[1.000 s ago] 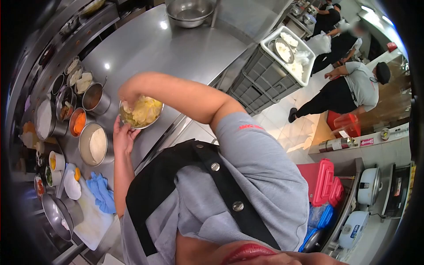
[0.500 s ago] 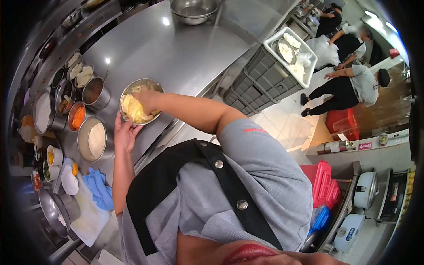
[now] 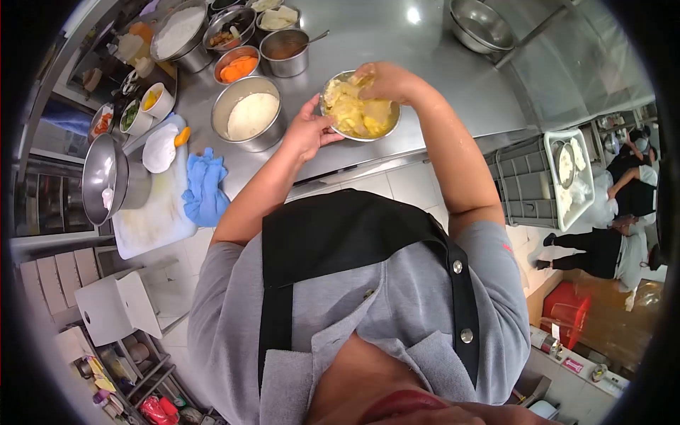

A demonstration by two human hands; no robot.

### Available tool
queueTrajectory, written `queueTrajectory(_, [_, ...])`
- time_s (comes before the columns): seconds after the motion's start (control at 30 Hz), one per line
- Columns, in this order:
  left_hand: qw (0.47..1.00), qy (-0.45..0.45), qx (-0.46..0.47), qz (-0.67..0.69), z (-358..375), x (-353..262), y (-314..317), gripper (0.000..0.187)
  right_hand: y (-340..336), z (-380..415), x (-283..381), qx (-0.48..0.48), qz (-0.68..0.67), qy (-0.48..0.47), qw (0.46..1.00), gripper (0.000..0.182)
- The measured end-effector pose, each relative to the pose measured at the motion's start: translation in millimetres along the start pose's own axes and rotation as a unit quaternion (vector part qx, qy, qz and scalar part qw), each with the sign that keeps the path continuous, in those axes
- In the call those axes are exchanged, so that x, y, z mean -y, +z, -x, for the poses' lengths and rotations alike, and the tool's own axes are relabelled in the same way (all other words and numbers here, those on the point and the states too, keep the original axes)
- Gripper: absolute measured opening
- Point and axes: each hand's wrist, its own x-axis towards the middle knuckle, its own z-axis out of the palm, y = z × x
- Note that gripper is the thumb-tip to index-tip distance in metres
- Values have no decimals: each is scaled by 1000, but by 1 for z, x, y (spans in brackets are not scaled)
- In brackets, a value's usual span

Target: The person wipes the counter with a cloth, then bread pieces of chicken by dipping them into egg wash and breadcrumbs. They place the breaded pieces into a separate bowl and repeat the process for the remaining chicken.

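Observation:
A steel bowl (image 3: 377, 134) holds a wet yellow mixture (image 3: 354, 112) with soft lumps in it. My left hand (image 3: 309, 132) grips the bowl's near-left side, thumb at the rim and fingers under the wall. Over the far side of the bowl, my right hand (image 3: 388, 82) is bent down with its fingers curled together at the mixture. Yellow coats those fingertips, and what they hold is hidden. Left of the bowl stands a steel pot (image 3: 269, 134) of pale flour-like powder (image 3: 253, 115).
Behind the pot are a tin of orange slices (image 3: 239, 69) and a tin with a spoon (image 3: 285, 53). A blue cloth (image 3: 205, 188) lies by a white cutting board (image 3: 152, 227). Empty steel bowls (image 3: 483, 27) sit far right. A grey crate (image 3: 524, 177) stands beside the counter; people work beyond.
My view has turned, so the counter appears shifted and rotated. My right hand has drawn back from deep in the mixture to the bowl's far side. The left hand keeps its grip.

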Motion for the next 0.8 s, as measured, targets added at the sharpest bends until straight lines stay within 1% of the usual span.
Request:
queueTrajectory(0.1, [1000,-3,-23,18,1,0,3,77,-2,13,38,52,-8,38,998,47])
queueTrajectory(0.2, [1000,0,-23,21,-2,8,-5,77,-2,-5,19,39,28,-19,999,50])
queueTrajectory(0.23, [1000,0,-22,22,-2,10,-6,77,4,-8,8,71,104,-4,992,55])
queueTrajectory(0.3, [1000,2,-18,24,-1,11,-6,77,22,-17,-21,131,252,23,958,65])
queueTrajectory(0.4, [1000,2,-11,20,8,14,10,73,83,-16,-44,-9,143,125,982,91])
queueTrajectory(0.43, [1000,4,0,21,11,15,12,73,93,-20,-56,-9,-31,113,993,95])
queueTrajectory(0.47, [1000,5,10,22,13,15,13,73,101,-26,-68,-8,-204,99,974,99])
queueTrajectory(0.5, [1000,7,21,21,14,14,13,73,103,-28,-75,-7,-372,83,925,102])
queueTrajectory(0.53, [999,11,26,17,16,14,14,73,90,-12,-56,30,-524,87,847,84])
queueTrajectory(0.6, [999,20,37,5,18,10,12,73,82,-12,-59,53,-612,94,784,77])
queueTrajectory(0.63, [999,15,28,-3,18,9,11,73,77,-13,-58,65,-652,97,749,74])
queueTrajectory(0.67, [1000,11,19,-10,18,8,10,73,75,-8,-57,28,-649,76,757,63])
queueTrajectory(0.77, [1000,-2,-3,-28,18,2,9,74,52,-7,-63,50,-612,21,789,54])
queueTrajectory(0.8, [999,-8,-10,-33,18,1,8,74,36,9,-38,58,-559,6,827,45])
